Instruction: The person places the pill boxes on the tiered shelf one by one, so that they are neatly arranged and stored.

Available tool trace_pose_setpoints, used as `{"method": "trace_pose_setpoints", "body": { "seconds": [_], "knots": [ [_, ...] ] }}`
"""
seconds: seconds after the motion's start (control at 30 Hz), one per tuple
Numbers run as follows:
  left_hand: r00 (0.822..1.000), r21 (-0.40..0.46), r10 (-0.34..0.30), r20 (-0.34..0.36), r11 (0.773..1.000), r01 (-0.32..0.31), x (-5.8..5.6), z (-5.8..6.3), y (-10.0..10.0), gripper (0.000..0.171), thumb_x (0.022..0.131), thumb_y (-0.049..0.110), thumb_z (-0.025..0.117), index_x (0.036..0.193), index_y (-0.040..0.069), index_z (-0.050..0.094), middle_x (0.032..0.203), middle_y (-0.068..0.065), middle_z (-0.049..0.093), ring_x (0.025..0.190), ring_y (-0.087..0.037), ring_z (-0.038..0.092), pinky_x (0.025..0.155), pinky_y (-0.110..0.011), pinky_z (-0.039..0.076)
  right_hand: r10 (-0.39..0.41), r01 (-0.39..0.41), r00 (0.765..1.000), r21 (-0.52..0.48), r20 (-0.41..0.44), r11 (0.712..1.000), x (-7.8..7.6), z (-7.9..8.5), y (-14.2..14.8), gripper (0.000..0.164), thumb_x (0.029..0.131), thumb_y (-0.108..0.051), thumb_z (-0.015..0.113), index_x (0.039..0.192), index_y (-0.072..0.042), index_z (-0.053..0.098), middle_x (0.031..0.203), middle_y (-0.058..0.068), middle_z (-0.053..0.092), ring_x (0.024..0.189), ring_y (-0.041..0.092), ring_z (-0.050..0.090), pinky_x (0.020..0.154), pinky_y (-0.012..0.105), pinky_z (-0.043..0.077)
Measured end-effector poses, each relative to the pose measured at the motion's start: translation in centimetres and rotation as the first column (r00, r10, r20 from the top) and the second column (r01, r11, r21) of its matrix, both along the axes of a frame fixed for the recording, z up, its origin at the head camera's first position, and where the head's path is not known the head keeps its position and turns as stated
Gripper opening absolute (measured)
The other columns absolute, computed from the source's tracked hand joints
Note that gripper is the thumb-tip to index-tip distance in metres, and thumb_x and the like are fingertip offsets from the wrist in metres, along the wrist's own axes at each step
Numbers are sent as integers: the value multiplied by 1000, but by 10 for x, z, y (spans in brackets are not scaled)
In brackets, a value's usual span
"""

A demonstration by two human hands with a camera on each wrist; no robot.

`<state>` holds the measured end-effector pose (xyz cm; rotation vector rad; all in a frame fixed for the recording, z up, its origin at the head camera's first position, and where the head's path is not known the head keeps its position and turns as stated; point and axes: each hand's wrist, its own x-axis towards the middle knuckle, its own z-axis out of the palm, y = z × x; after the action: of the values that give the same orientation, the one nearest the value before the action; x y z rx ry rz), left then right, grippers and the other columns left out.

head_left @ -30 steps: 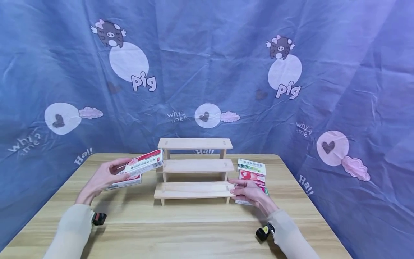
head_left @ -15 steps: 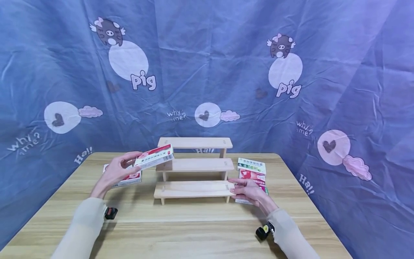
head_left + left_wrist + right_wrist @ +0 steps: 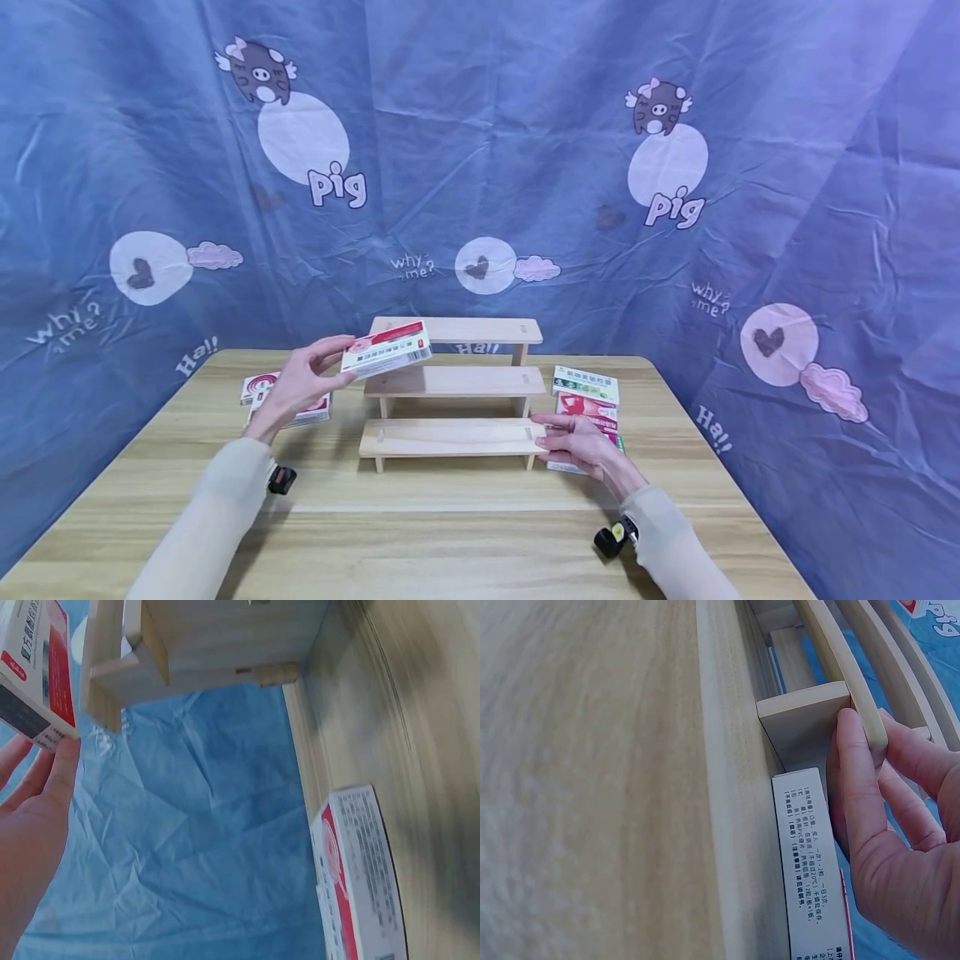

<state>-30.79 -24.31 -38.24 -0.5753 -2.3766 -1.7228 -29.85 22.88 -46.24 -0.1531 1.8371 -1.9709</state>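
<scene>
In the head view my left hand point(image 3: 303, 383) pinches one end of a red-and-white medicine box point(image 3: 386, 348). The box is tilted and held in the air in front of the left part of the top step. A three-step wooden stand point(image 3: 453, 437) fills the middle of the table. My right hand point(image 3: 581, 450) grips the right end of its lowest step; in the right wrist view the thumb and fingers point(image 3: 862, 780) pinch that board's end. Below the left hand, more red-and-white boxes point(image 3: 311, 414) lie on the table, partly hidden by the wrist.
To the right of the stand lie several medicine boxes, a green-and-white one point(image 3: 585, 383) at the back and a red one point(image 3: 588, 408) in front. The right hand covers some of them. A blue printed cloth point(image 3: 480, 167) hangs behind and beside the wooden table point(image 3: 420, 542).
My left hand has carried the medicine box to the right and slightly up, from beside the stand to in front of its top step. My right hand keeps its grip on the lowest step.
</scene>
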Motion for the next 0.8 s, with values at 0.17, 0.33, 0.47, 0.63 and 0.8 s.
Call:
{"method": "trace_pose_setpoints", "body": {
  "seconds": [0.17,0.33,0.47,0.63,0.8],
  "knots": [
    [1000,40,-6,-28,999,7,-8,5,13,63,85,8,75,141,-2,48,151,-21,40,136,-40,43,95,-12,49,-2,2,1000,7,-6,1000,1,1,0,53,93,5,58,143,9,40,100,11,56,88,18,70,83,32,61],
    [997,69,-19,-80,997,25,-18,9,31,60,84,1,74,139,-4,50,149,-23,42,134,-42,45,100,-15,47,-5,6,1000,17,-20,1000,2,3,1,53,94,5,56,143,10,39,99,10,56,89,18,70,84,32,61],
    [996,74,-17,-83,997,23,-24,8,40,61,83,0,74,139,-3,50,150,-20,41,135,-39,45,105,-19,45,-6,7,1000,13,-17,1000,2,2,1,55,92,7,59,143,9,39,101,10,60,90,19,70,83,32,62],
    [998,93,-2,-69,996,9,-26,7,47,63,82,1,74,140,-1,50,153,-17,39,138,-37,42,114,-33,39,-3,3,1000,8,-10,1000,2,2,0,57,90,6,62,143,9,41,101,10,63,92,18,70,83,32,62],
    [997,123,-11,-79,992,20,-30,8,55,61,81,-1,74,139,-1,52,151,-17,41,137,-37,43,115,-45,37,2,-2,1000,10,-8,1000,2,1,1,57,90,6,62,143,8,41,103,10,65,93,19,70,84,33,61]
  ]
}}
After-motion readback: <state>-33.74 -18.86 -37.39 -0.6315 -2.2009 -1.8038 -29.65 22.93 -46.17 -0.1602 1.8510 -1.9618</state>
